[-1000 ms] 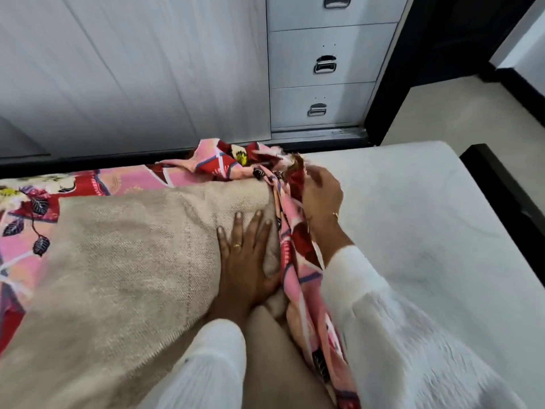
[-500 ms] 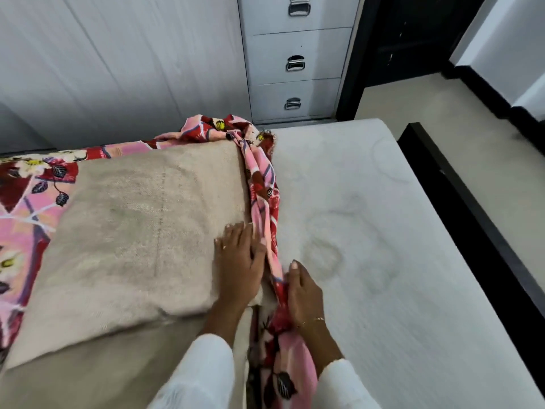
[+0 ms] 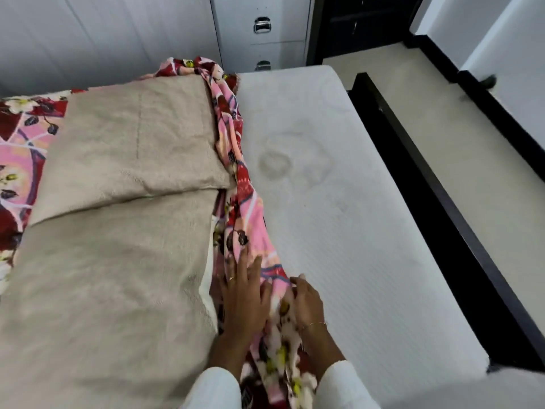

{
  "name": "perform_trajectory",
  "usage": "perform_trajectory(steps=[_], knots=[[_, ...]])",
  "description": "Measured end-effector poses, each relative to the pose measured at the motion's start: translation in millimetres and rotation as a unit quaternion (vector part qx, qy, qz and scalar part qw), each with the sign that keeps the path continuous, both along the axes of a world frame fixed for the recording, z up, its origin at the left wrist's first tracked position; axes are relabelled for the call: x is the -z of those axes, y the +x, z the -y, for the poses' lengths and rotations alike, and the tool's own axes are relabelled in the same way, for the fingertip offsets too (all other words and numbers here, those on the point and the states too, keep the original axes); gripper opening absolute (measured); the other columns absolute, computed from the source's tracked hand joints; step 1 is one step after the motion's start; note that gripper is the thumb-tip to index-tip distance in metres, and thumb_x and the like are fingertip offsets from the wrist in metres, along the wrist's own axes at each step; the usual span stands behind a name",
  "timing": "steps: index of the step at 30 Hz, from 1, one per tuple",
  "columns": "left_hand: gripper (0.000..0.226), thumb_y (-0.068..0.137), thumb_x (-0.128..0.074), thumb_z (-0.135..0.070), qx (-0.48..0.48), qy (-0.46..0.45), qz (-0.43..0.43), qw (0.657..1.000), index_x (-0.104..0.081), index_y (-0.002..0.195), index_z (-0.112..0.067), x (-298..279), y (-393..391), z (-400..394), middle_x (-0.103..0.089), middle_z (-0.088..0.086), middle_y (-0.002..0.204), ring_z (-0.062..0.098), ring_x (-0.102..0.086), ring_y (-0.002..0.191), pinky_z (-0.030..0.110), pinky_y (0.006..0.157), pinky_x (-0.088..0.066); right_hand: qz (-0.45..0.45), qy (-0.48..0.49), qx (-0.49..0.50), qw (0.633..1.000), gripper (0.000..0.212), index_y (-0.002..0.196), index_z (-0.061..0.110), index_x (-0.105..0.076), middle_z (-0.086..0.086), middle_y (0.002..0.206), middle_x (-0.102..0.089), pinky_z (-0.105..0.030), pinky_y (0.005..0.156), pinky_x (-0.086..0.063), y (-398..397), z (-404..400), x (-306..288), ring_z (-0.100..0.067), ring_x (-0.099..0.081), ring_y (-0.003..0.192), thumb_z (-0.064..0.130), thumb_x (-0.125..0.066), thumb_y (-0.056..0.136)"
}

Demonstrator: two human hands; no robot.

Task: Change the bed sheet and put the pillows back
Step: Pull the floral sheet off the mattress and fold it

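Over on the far left the floral bed sheet [image 3: 17, 143] is still spread on the mattress, and two beige pillows [image 3: 129, 143] lie on top of it, one behind the other. Moving right, the sheet's free edge is gathered into a long rumpled ridge running from the far end of the bed down toward the person. Both hands have come down that ridge in the last second: a second ago they were working up near the far corner by the drawers, now they are at the near end. The left hand [image 3: 244, 299] lies flat with fingers straight, pressing on the bunched fabric just beside the near pillow. The right hand [image 3: 305, 302] is curled, its fingers grasping the fold of the sheet. Right of them the white mattress [image 3: 339, 216] is bare, a faint ring-shaped stain showing, then the dark bed frame [image 3: 436, 202] and the floor. My read: the old sheet is roughly half stripped, and rolling it further will need those pillows lifted off first. Drawers [image 3: 262, 25] stand beyond the far end.
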State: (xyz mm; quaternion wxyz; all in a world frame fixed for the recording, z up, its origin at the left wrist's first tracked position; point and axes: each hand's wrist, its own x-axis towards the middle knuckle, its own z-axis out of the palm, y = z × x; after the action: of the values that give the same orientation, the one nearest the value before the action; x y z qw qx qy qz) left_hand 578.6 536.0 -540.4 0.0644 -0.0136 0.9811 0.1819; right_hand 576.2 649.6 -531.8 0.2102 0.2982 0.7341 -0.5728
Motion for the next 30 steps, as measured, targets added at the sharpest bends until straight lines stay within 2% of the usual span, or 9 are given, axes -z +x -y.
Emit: perform_trajectory(steps=[2, 5, 11, 13, 15, 19, 22, 25, 30], knots=[[0.056, 0.080, -0.038, -0.043, -0.006, 0.006, 0.040, 0.999, -0.053, 0.126, -0.015, -2.1, 34.5, -8.5, -0.046, 0.019, 0.139, 0.045, -0.048, 0.122, 0.061, 0.086, -0.047, 0.041, -0.029, -0.026, 0.998, 0.053, 0.103, 0.009, -0.067, -0.009, 0.110, -0.065, -0.035, 0.100, -0.041, 34.5, -3.6, 5.7, -0.025, -0.057, 0.106, 0.038, -0.023, 0.101], [0.054, 0.083, -0.038, -0.043, 0.016, 0.013, 0.036, 0.999, -0.041, 0.131, -0.017, 8.0, 72.0, -11.3, -0.042, 0.025, 0.140, 0.047, -0.046, 0.122, 0.058, 0.085, -0.047, 0.058, -0.071, -0.058, 0.994, 0.045, 0.090, 0.016, -0.064, -0.004, 0.095, -0.065, -0.033, 0.088, -0.045, 76.4, 4.3, -3.0, -0.021, -0.059, 0.095, 0.034, -0.024, 0.101], [0.038, 0.096, -0.044, -0.022, -0.031, 0.120, -0.039, 0.992, -0.047, 0.132, -0.011, -30.0, 92.0, -14.2, -0.035, 0.008, 0.147, 0.020, -0.027, 0.139, 0.038, 0.113, -0.027, -0.096, 0.219, -0.047, 0.970, 0.052, 0.124, 0.012, -0.055, -0.013, 0.123, -0.054, -0.038, 0.095, -0.034, 100.0, 30.9, -23.0, -0.031, -0.045, 0.118, 0.040, -0.027, 0.090], [0.031, 0.088, -0.046, -0.018, -0.005, 0.051, -0.091, 0.995, -0.063, 0.113, -0.011, -41.1, 86.7, -0.1, -0.056, 0.010, 0.130, 0.026, -0.046, 0.127, 0.043, 0.103, -0.039, -0.172, 0.210, -0.047, 0.961, 0.063, 0.124, 0.007, -0.056, -0.015, 0.124, -0.055, -0.034, 0.096, -0.031, 96.1, 46.5, -37.5, -0.031, -0.045, 0.116, 0.042, -0.024, 0.083], [0.030, 0.081, -0.045, -0.020, -0.025, -0.018, -0.124, 0.992, -0.069, 0.097, -0.011, -44.2, 80.1, 24.3, -0.066, 0.012, 0.111, 0.035, -0.057, 0.115, 0.053, 0.104, -0.032, -0.207, 0.162, -0.058, 0.963, 0.058, 0.120, 0.003, -0.059, -0.017, 0.121, -0.057, -0.028, 0.096, -0.030, 89.0, 64.6, -46.4, -0.030, -0.048, 0.114, 0.036, -0.029, 0.082], [0.038, 0.077, -0.039, -0.024, -0.143, -0.075, -0.131, 0.978, -0.067, 0.099, -0.010, -62.2, 68.1, 99.5, -0.063, 0.012, 0.117, 0.036, -0.051, 0.121, 0.059, 0.106, -0.023, -0.216, 0.112, -0.136, 0.960, 0.060, 0.125, 0.004, -0.056, -0.017, 0.126, -0.053, -0.026, 0.100, -0.028, 69.3, 117.8, -55.9, -0.029, -0.045, 0.120, 0.042, -0.034, 0.083], [0.048, 0.081, -0.036, -0.035, -0.211, -0.081, -0.096, 0.969, -0.061, 0.113, -0.009, -68.5, 58.3, 159.6, -0.055, 0.013, 0.130, 0.037, -0.041, 0.129, 0.064, 0.104, -0.025, -0.210, 0.149, -0.201, 0.945, 0.052, 0.137, 0.009, -0.042, -0.017, 0.140, -0.037, -0.031, 0.108, -0.024, 47.6, 153.7, -57.4, -0.030, -0.032, 0.132, 0.033, -0.050, 0.092], [0.058, 0.089, -0.041, -0.054, -0.288, -0.099, -0.027, 0.952, -0.041, 0.136, -0.021, -72.9, 51.2, 208.5, -0.029, 0.009, 0.149, 0.036, -0.017, 0.140, 0.065, 0.106, -0.010, -0.157, 0.225, -0.215, 0.937, 0.072, 0.145, 0.025, -0.024, -0.014, 0.149, -0.022, -0.044, 0.110, -0.025, 28.4, 181.8, -55.2, -0.030, -0.022, 0.137, 0.052, -0.052, 0.085], [0.102, 0.061, -0.036, -0.088, -0.358, -0.001, 0.020, 0.933, -0.012, 0.146, -0.036, -50.6, 47.3, 247.5, -0.008, 0.004, 0.156, 0.039, -0.014, 0.140, 0.059, 0.110, -0.016, -0.067, 0.268, -0.233, 0.932, 0.087, 0.142, 0.049, -0.003, -0.010, 0.155, 0.005, -0.055, 0.106, -0.024, 14.1, 201.6, -30.3, -0.033, -0.016, 0.140, 0.074, -0.049, 0.073]])
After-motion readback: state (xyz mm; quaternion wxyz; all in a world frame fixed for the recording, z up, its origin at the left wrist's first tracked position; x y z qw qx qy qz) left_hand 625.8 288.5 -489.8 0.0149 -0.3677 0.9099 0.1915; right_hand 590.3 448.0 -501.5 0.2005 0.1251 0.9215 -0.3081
